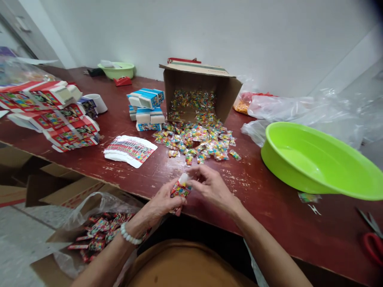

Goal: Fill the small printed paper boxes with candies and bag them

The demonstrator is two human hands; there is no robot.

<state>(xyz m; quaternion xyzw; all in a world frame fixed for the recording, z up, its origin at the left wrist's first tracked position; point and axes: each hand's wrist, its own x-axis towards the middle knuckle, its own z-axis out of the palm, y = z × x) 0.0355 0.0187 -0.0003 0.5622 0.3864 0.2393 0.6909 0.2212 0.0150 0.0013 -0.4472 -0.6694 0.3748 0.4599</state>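
Observation:
My left hand (166, 199) is closed around a small red printed candy box (180, 190), held tilted over the table's front edge with its white flap up. My right hand (211, 187) is at the box's open top, thumb and fingers pinched. A bit of yellow and green, apparently a candy packet (188, 185), shows at the thumb tip, partly hidden. Beyond my hands, a heap of clear candy packets (199, 139) spills from a cardboard box (229, 95) lying on its side. Left of the heap lies a fanned stack of flat red-and-white boxes (130, 150).
Bundled red cartons (72, 123) and blue cartons (148, 109) stand on the left. A green basin (299, 183) and red-handled scissors (372, 239) are on the right. Below the table edge, a plastic-lined carton holds several filled red boxes (101, 231). Plastic bags (299, 107) lie behind the basin.

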